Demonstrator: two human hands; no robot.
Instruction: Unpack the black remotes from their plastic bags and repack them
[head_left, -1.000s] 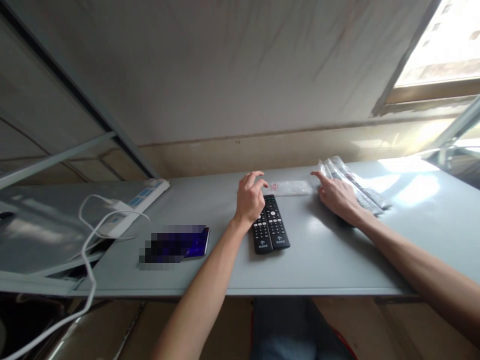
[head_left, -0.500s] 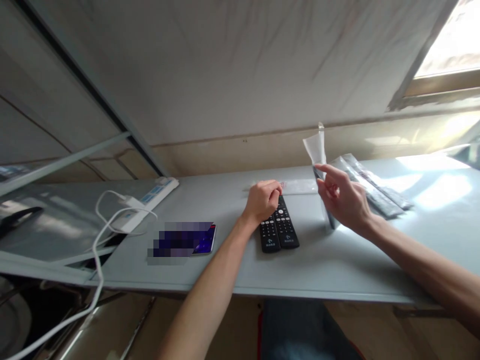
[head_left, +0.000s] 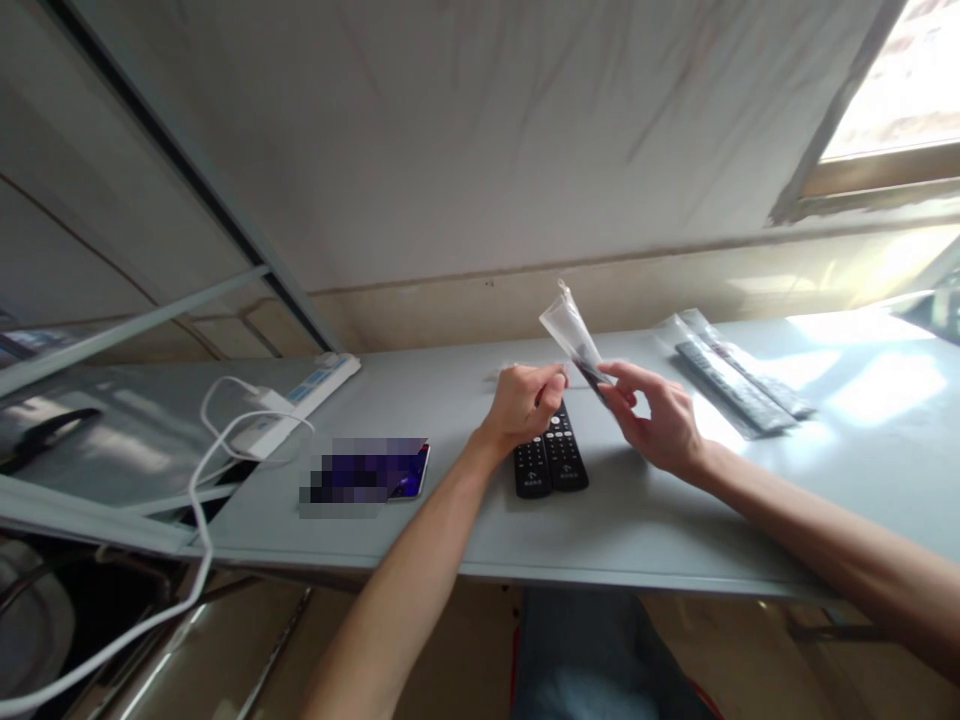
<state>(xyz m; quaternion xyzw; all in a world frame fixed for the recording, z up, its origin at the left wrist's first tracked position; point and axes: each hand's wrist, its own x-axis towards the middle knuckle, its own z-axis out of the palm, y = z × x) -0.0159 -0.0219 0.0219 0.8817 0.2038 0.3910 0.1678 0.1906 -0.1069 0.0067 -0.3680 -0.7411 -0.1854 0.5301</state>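
My right hand [head_left: 654, 425] is closed on a remote in a clear plastic bag [head_left: 571, 336], held tilted above the grey table [head_left: 675, 510], the bag's top pointing up and left. My left hand [head_left: 523, 402] is curled, fingers pinched together near the bag's lower end; whether it touches the bag I cannot tell. Just below both hands, two black remotes [head_left: 551, 460] lie side by side on the table.
Two more bagged remotes [head_left: 731, 380] lie at the right near a sunlit patch. A phone [head_left: 375, 472] lies left of the remotes. A white power strip [head_left: 315, 385] with a white cable [head_left: 199, 500] sits at far left. A wall stands behind the table.
My right hand lifted a bagged remote from the pile at the right and carried it leftward to above the two bare remotes. My left hand curled and rose slightly toward it.
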